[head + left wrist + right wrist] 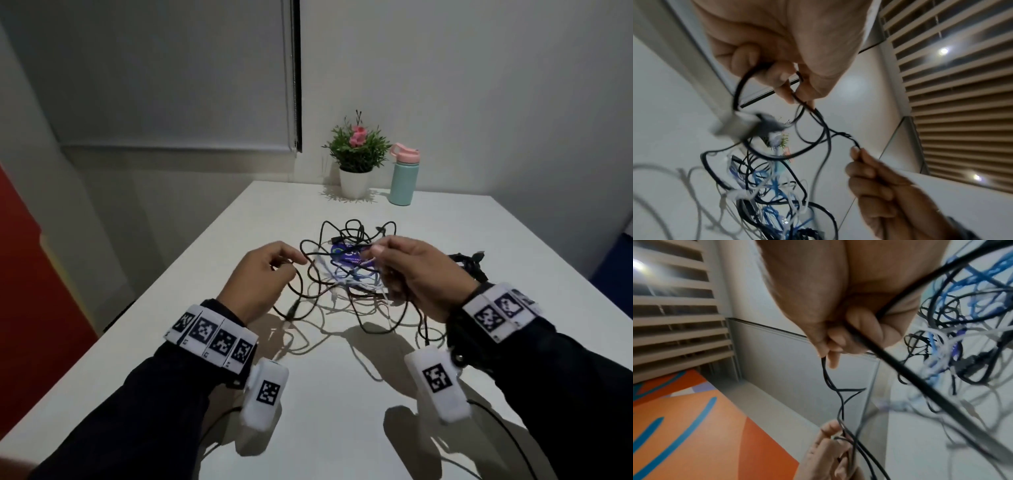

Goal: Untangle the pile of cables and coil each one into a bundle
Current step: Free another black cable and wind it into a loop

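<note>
A tangle of black, white and blue cables [346,274] lies mid-table, partly lifted between my hands. My left hand [297,266] pinches a thin black cable [303,246] at the tangle's left side. My right hand [374,254] pinches the same kind of black strand at the tangle's right and has more cable running through its curled fingers. In the right wrist view the black cable [840,402] runs twisted from my right hand [827,356] down to my left hand [833,436]. A blurred USB plug [735,124] dangles below my left hand [795,95].
A dark cable bundle [469,263] lies on the white table [496,240] behind my right hand. A potted plant [356,161] and a mint bottle with a pink lid [404,180] stand at the far edge. The table's left edge is near my left arm.
</note>
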Motion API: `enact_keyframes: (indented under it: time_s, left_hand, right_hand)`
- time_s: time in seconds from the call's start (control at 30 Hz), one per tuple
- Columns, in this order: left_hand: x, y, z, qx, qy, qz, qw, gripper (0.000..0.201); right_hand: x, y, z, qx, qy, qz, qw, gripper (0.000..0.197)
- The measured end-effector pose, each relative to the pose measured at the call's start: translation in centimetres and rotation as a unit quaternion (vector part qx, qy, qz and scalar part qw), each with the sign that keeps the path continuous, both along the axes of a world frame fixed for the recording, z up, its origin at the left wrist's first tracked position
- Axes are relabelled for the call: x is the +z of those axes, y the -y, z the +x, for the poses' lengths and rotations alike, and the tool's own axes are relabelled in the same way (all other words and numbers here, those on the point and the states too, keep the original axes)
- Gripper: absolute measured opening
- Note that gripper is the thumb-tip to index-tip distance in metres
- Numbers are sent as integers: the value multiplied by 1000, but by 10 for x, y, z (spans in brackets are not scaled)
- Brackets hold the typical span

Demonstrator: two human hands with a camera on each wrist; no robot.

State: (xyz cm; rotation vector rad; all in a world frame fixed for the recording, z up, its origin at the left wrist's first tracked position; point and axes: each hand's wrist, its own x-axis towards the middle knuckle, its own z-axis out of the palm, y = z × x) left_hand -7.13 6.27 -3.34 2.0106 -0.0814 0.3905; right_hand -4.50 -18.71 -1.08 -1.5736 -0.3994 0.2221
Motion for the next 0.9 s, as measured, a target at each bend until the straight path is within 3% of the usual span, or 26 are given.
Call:
enact_keyframes:
  time_s: [0.07,0.2,0.37,0.47,0.6,0.7,0.8,0.9]
  left_hand:
    - [3,0,-1,25,40,47,998,21]
    - [2,-3,-1,92,39,97,990,22]
    - [-1,-20,1,89,-43,3,995,34]
    - [-1,-35,6,109,-56,-14,992,35]
    - [2,-46,15,128,-64,-15,990,38]
    - [8,-34,14,27,-95,123,988,35]
    - [28,-14,4,-104,-119,259,953,65]
    - [60,16,-4,-138,-13,236,962,67]
  right_hand:
    - [6,13,-5,-10,31,1,999,20]
    - [14,39,-16,-90,110,-24,989,19]
    - [31,75,-15,-187,111,32,976,18]
    - [47,96,-13,-223,99,89,966,19]
    - [59,120,-11,-250,121,92,956,19]
    - [57,118,-11,-219,149,43,963,21]
    - [62,102,-15,-164,181,7,970,24]
    - [74,79,-22,-126,219,-18,967,21]
